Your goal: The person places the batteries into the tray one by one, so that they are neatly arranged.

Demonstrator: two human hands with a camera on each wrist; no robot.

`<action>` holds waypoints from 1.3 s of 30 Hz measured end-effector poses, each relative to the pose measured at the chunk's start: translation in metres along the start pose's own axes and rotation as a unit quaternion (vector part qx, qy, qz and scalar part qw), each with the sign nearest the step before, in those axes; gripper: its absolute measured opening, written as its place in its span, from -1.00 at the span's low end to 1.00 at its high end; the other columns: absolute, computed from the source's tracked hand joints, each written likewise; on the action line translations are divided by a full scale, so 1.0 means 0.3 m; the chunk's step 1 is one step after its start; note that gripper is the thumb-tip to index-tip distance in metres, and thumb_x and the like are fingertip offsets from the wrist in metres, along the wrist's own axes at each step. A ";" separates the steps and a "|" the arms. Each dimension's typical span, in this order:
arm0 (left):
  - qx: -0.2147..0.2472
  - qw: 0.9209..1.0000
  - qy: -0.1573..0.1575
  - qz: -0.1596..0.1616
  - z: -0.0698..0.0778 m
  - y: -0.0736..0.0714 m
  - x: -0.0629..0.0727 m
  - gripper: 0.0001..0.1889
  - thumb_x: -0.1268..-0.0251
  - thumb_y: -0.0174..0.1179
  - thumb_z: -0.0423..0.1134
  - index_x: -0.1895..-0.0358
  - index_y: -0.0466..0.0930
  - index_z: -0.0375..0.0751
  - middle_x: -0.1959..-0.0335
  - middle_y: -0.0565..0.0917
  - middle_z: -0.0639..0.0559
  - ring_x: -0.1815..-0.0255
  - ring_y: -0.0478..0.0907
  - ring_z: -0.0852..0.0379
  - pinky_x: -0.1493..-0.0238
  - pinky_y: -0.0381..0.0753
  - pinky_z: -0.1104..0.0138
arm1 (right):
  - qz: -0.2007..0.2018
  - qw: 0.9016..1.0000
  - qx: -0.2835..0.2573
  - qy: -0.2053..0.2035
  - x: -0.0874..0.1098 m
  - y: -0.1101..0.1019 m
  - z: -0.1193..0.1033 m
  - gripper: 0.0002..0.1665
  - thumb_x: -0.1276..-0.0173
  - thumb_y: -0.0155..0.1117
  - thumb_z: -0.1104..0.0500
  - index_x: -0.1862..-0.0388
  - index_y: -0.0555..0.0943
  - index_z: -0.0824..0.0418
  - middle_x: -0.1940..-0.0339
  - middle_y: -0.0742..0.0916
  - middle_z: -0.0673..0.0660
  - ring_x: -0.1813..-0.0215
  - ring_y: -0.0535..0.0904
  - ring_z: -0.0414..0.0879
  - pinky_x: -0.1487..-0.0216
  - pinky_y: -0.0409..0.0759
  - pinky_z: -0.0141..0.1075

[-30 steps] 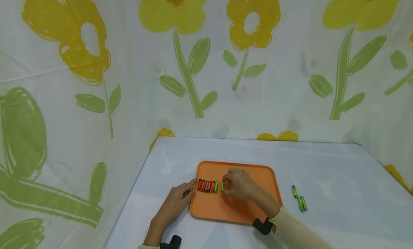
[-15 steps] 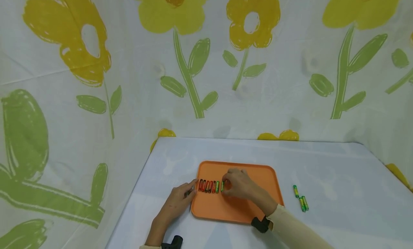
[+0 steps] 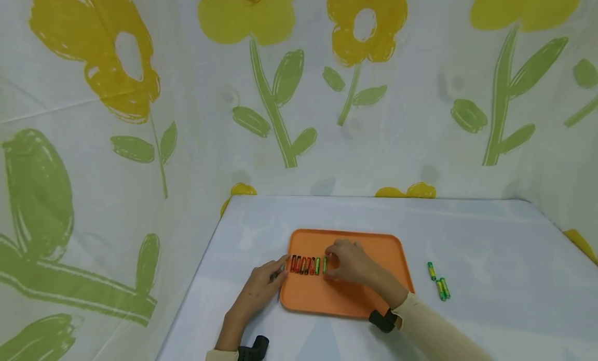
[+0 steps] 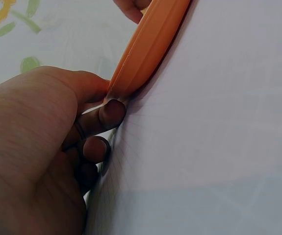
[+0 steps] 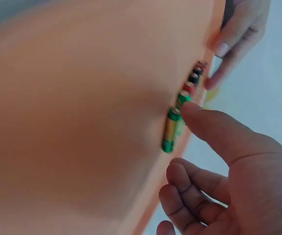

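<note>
An orange tray [image 3: 327,301] lies on the table with a row of small batteries in it, red-and-black ones [image 3: 302,265] at the left and a green one [image 3: 317,266] beside them. Just right of the row, slightly apart, is another green battery [image 3: 325,265]. My right hand [image 3: 352,262] has its thumb and index finger at either end of this battery; the right wrist view shows a small gap between the index fingertip and the battery [image 5: 170,129]. My left hand [image 3: 261,285] holds the tray's left rim [image 4: 143,51], thumb over the edge, other fingers curled below.
Three loose green-and-yellow batteries [image 3: 439,283] lie on the white table [image 3: 495,267] to the right of the tray. A flower-printed curtain [image 3: 406,101] hangs behind the table and along its sides.
The green battery by my right hand has moved slightly closer to the row. The left hand stays at the rim. The whole scene shifts a little as the head view tilts.
</note>
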State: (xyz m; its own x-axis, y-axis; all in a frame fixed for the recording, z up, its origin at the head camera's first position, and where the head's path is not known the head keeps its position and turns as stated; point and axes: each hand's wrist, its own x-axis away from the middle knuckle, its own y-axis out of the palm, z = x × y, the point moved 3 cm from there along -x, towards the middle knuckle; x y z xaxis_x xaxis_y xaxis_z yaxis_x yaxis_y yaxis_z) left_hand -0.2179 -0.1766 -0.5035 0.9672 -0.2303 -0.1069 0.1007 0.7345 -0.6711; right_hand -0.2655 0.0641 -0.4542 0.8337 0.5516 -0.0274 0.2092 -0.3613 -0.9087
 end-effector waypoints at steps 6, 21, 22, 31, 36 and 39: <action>0.002 1.000 0.004 -0.004 0.001 0.007 -0.006 -0.51 -0.53 0.14 -0.15 -0.45 0.42 -0.13 0.42 0.46 0.20 0.47 0.30 0.28 0.44 0.37 0.36 | 0.014 1.000 0.000 -0.016 0.055 -0.086 0.010 -0.53 -0.25 0.51 0.09 -0.06 0.64 0.29 0.26 0.60 0.04 0.14 0.45 -0.05 0.02 0.36 0.04; 0.000 1.000 -0.020 0.013 -0.002 0.005 -0.012 -0.52 -0.48 0.18 -0.25 -0.43 0.45 -0.11 0.45 0.46 0.19 0.44 0.33 0.23 0.40 0.38 0.35 | 0.103 0.991 0.068 -0.057 0.314 -0.312 0.137 -0.59 -0.15 0.58 0.14 0.04 0.67 0.17 0.34 0.53 -0.16 0.15 0.48 -0.09 0.07 0.31 -0.07; 0.001 1.000 -0.019 0.014 -0.003 0.006 -0.014 -0.52 -0.48 0.18 -0.26 -0.42 0.45 -0.12 0.45 0.46 0.19 0.44 0.33 0.23 0.40 0.37 0.35 | 0.104 0.991 0.071 -0.052 0.330 -0.319 0.155 -0.59 -0.15 0.59 0.14 0.04 0.67 0.17 0.34 0.53 -0.16 0.15 0.48 -0.09 0.07 0.31 -0.07; 0.011 1.000 -0.012 0.014 -0.017 0.008 -0.014 -0.52 -0.49 0.18 -0.24 -0.43 0.45 -0.13 0.47 0.44 0.18 0.49 0.29 0.25 0.43 0.33 0.36 | 0.100 0.991 0.087 0.014 0.437 -0.344 0.312 -0.61 -0.12 0.60 0.16 0.09 0.68 0.17 0.36 0.52 -0.14 0.19 0.46 -0.11 0.13 0.28 -0.07; 0.018 1.000 -0.013 0.014 -0.015 0.010 -0.017 -0.51 -0.49 0.18 -0.25 -0.43 0.45 -0.13 0.46 0.45 0.17 0.48 0.31 0.24 0.43 0.34 0.36 | 0.082 0.992 0.080 0.048 0.467 -0.337 0.381 -0.59 -0.13 0.59 0.14 0.06 0.69 0.23 0.34 0.56 -0.06 0.19 0.48 -0.03 0.15 0.26 -0.06; 0.020 1.000 -0.014 0.012 -0.010 0.013 -0.018 -0.51 -0.48 0.19 -0.26 -0.43 0.45 -0.13 0.45 0.46 0.18 0.48 0.31 0.24 0.43 0.35 0.37 | 0.063 0.992 0.083 0.068 0.480 -0.328 0.418 -0.57 -0.14 0.58 0.12 0.03 0.68 0.24 0.33 0.55 -0.06 0.18 0.47 -0.03 0.14 0.26 -0.06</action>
State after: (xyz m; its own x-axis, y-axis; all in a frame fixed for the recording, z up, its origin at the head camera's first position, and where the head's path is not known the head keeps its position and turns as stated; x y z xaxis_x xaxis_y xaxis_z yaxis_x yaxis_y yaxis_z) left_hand -0.2234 -0.1745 -0.5078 0.9756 -0.1950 -0.1012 0.0867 0.7651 -0.6381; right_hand -0.2301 0.2734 -0.4209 0.9117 0.3985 -0.0997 0.0204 -0.2862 -0.9579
